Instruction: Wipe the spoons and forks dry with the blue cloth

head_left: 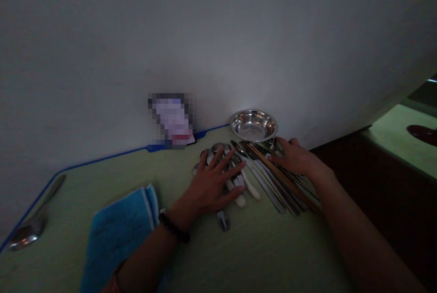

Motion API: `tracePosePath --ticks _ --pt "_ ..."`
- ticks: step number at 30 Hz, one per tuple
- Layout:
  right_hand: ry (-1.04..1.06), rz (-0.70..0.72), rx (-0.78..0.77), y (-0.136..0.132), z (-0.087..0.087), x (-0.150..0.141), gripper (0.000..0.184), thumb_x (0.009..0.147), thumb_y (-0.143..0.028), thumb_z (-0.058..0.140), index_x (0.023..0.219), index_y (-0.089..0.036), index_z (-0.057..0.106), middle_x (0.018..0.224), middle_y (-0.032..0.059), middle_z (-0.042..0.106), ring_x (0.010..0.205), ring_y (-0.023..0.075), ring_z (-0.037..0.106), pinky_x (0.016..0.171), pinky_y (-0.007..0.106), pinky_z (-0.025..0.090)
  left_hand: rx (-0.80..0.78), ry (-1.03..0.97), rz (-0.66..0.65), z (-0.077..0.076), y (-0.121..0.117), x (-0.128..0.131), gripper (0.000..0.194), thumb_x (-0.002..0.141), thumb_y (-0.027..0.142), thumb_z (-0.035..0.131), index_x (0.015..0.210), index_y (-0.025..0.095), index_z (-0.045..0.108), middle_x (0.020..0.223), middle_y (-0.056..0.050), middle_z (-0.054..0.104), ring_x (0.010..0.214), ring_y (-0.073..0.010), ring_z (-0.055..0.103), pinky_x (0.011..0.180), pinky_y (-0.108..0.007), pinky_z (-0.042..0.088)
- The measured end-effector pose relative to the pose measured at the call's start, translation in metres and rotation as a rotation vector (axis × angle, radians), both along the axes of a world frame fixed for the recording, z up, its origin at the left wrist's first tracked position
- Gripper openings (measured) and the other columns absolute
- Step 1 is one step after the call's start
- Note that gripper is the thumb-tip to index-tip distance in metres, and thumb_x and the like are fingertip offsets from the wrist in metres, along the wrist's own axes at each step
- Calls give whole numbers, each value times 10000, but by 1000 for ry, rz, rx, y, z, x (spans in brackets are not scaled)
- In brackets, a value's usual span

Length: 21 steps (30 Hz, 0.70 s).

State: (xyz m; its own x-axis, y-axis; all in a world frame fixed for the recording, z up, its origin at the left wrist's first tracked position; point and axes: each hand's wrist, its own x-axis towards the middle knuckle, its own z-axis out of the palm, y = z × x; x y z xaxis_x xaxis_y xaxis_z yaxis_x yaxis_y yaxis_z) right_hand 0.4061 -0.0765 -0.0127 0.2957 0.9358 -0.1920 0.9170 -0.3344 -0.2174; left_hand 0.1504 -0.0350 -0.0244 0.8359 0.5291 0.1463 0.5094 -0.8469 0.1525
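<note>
My left hand (213,184) lies flat with fingers spread on a row of spoons (235,179), some with white handles, on the green table (266,247). A dark bead bracelet sits on that wrist. My right hand (296,159) rests, fingers stretched out, on a bundle of long metal utensils and brown chopsticks (273,177) lying side by side. A shiny steel bowl (253,125) stands just behind the utensils, against the wall.
A folded blue cloth (119,234) lies at the near left. A single large spoon (32,222) lies at the far left edge. A blurred card (172,122) leans on the white wall. The table drops off to a dark floor at right.
</note>
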Motion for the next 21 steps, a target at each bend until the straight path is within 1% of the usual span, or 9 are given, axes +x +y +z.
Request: tracePosePath --ticks 3,9,11,13,15,16,19,21 --pt "-8 4 -15 0 1 -1 676 770 -566 406 1346 -241 262 1095 177 432 947 357 576 774 456 434 12 -4 -13 -6 -4 7 568 838 546 376 1359 343 277 1475 -9 198 1342 -315 118 1041 -609 38" --pt "-7 -19 -21 0 -1 -1 720 765 -578 413 1349 -186 257 1168 197 413 1021 355 541 821 443 423 36 -42 8 -7 -6 17 519 853 512 370 1340 341 320 1468 -13 223 1335 -294 170 1044 -599 55" --pt "-16 -24 -25 -1 0 -2 703 770 -574 409 1335 -176 282 1171 195 417 1016 346 543 823 438 425 36 -54 24 -8 -6 19 478 872 478 350 1327 332 348 1450 -19 274 1333 -277 186 1049 -590 65" --pt "-41 -19 -25 -3 4 -5 679 774 -571 407 1302 -152 334 1153 195 432 1011 341 540 820 437 427 34 -60 36 -10 -6 19 448 888 449 330 1313 319 377 1409 -28 358 1330 -265 201 1055 -582 63" --pt "-80 1 5 -6 10 -10 637 778 -567 402 1241 -128 406 1119 191 454 1023 346 519 819 440 426 29 -62 34 -10 -7 18 437 894 433 325 1308 308 390 1373 -29 415 1328 -258 210 1060 -573 59" --pt "-101 15 39 -8 14 -13 607 783 -560 399 1205 -126 438 1098 186 467 1035 351 502 817 443 425 28 -66 31 -9 -6 17 438 895 427 327 1312 307 384 1371 -26 418 1328 -255 212 1064 -567 57" --pt "-133 74 152 -11 22 -27 508 792 -527 411 1096 -130 500 1059 175 495 1035 345 478 813 444 422 36 -90 48 -7 -3 11 481 888 442 340 1345 295 325 1415 -27 348 1330 -248 206 1077 -542 46" --pt "-86 164 228 -10 23 -38 422 801 -488 432 1050 -156 512 1045 154 520 1006 304 499 819 417 420 43 -100 87 -7 0 7 532 873 477 356 1365 287 282 1448 -35 278 1336 -259 180 1075 -544 45"
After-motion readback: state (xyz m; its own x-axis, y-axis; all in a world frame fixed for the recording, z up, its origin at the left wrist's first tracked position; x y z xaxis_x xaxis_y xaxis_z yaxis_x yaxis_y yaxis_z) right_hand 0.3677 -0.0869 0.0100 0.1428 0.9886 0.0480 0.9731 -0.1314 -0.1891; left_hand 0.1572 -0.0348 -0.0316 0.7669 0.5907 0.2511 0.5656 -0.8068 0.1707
